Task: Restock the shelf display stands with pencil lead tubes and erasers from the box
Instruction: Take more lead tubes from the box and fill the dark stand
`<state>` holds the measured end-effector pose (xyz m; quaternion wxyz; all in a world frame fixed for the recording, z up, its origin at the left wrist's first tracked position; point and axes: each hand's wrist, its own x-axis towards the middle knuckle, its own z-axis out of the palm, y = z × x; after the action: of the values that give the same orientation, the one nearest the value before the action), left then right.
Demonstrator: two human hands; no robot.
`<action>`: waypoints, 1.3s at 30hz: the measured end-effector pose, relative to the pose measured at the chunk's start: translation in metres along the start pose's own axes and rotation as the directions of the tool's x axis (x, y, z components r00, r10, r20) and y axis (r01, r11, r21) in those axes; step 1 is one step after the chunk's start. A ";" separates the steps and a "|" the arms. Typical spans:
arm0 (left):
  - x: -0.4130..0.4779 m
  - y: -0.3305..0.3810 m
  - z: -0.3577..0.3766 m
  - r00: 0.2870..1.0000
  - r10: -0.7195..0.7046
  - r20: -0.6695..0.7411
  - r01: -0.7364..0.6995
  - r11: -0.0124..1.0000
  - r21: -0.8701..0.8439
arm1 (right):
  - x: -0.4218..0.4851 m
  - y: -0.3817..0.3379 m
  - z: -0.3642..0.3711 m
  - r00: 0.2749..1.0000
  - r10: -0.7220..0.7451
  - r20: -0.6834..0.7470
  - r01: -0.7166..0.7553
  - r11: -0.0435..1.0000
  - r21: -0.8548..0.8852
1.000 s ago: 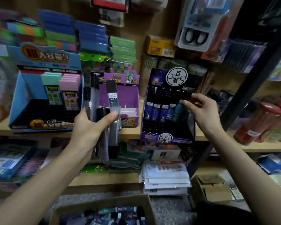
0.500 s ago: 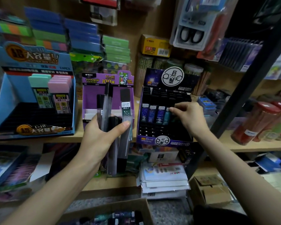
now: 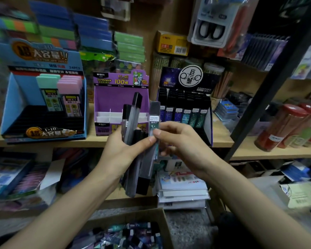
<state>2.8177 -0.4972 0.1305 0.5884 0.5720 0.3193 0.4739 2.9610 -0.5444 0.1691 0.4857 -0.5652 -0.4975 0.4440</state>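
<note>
Plastic lead tubes [image 3: 132, 121]: hard, light, slick-sided. Your left hand [image 3: 120, 151] grips a fanned bundle of them round the lower half, thumb across the front. Your right hand [image 3: 183, 146] pinches the labelled tube [image 3: 153, 112] near its middle, thumb and forefinger just under the 2B/0.7 sticker. The bundle sits in front of the purple stand [image 3: 115, 97], just left of the dark stand [image 3: 207, 126], whose front row holds upright tubes. More stock lies in the cardboard box [image 3: 162, 223] below. Stiff, so they likely won't bend, but they look smooth, and neighbours may slide out as you pull one, so grip firmly with the left. Take each by the flat sides mid-body, not the black cap, which may pop off. Leads inside probably snap if dropped.
</note>
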 end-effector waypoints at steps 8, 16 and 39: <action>-0.002 -0.005 0.000 1.000 0.003 0.002 -0.004 0.997 0.074 | -0.002 0.002 0.003 0.977 -0.110 -0.183 0.102 0.993 -0.054; 0.001 -0.005 0.006 0.998 -0.036 0.049 0.034 0.999 0.032 | 0.003 0.007 -0.007 0.978 -0.056 -0.201 0.073 0.994 0.077; 0.015 0.011 0.010 0.979 -0.161 -0.124 0.127 0.961 -0.247 | 0.016 -0.003 -0.063 0.873 -0.221 -0.434 0.261 0.965 0.033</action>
<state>2.8295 -0.4882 0.1454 0.6612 0.4372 0.3427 0.5042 3.0246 -0.5355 0.1798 0.6595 -0.5594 -0.4249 0.2677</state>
